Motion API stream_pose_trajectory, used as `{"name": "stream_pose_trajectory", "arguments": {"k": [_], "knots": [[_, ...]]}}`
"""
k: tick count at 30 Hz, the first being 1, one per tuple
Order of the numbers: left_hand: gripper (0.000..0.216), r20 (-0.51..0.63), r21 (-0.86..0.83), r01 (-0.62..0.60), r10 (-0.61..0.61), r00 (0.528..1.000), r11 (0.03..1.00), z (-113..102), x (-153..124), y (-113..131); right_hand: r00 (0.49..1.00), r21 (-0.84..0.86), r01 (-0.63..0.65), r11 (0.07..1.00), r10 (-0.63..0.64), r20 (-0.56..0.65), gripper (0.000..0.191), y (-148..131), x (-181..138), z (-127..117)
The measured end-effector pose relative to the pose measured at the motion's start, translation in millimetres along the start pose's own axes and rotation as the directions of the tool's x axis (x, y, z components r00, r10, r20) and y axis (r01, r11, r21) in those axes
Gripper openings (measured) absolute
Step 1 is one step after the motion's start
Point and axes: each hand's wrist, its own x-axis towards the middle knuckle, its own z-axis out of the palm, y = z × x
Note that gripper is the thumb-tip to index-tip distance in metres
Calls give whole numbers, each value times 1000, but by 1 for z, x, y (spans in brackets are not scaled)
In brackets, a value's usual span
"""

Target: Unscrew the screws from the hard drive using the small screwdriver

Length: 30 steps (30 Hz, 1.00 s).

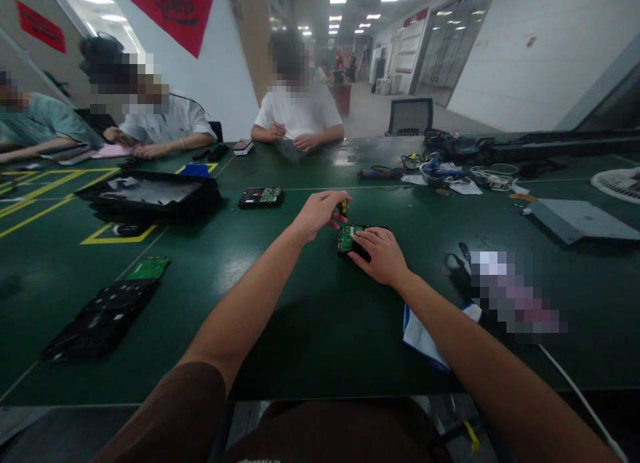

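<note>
A black hard drive with a green circuit board (346, 239) lies on the dark green table (310, 316) in front of me. My right hand (381, 255) rests on top of it, fingers curled over its near edge, holding it down. My left hand (320, 213) hovers just above and behind the drive, closed around a small tool with a yellow and black handle (343, 207), its tip pointing down at the board.
A second drive (261, 197) lies further back. A black tray (147, 195) sits at left, a black panel (103, 319) and a loose green board (147, 268) nearer. Cables (440, 169) and a grey case (580, 221) lie at right. Three people sit across the table.
</note>
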Motion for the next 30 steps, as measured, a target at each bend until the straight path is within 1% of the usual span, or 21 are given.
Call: {"name": "stream_pose_trajectory", "arguments": {"k": [4, 7, 10, 15, 21, 27, 30], "knots": [[27, 9, -123, 91, -91, 996, 988, 1, -2, 1, 1000, -1, 0, 1000, 0, -2, 47, 0, 0, 0], [26, 65, -232, 158, -147, 987, 960, 0, 0, -1, 1000, 3, 0, 1000, 0, -5, 47, 0, 0, 0], [29, 111, -295, 215, -190, 975, 931, -2, 2, -4, 1000, 9, 4, 1000, -4, -10, 46, -1, 0, 0], [33, 149, -303, 258, -222, 964, 917, -6, 3, -7, 1000, 2, 9, 1000, -9, -15, 47, -1, 0, -1], [37, 148, -297, 280, -245, 958, 913, -6, 5, -12, 1000, -10, 1, 1000, -1, -3, 47, -2, 0, -1], [27, 72, -301, 226, -214, 974, 927, -2, 3, -8, 1000, -8, 1, 1000, -1, 1, 47, -2, 0, -1], [28, 69, -261, 223, -212, 975, 939, -1, 0, -3, 1000, -3, -4, 1000, 4, 6, 47, -2, 1, -2]]}}
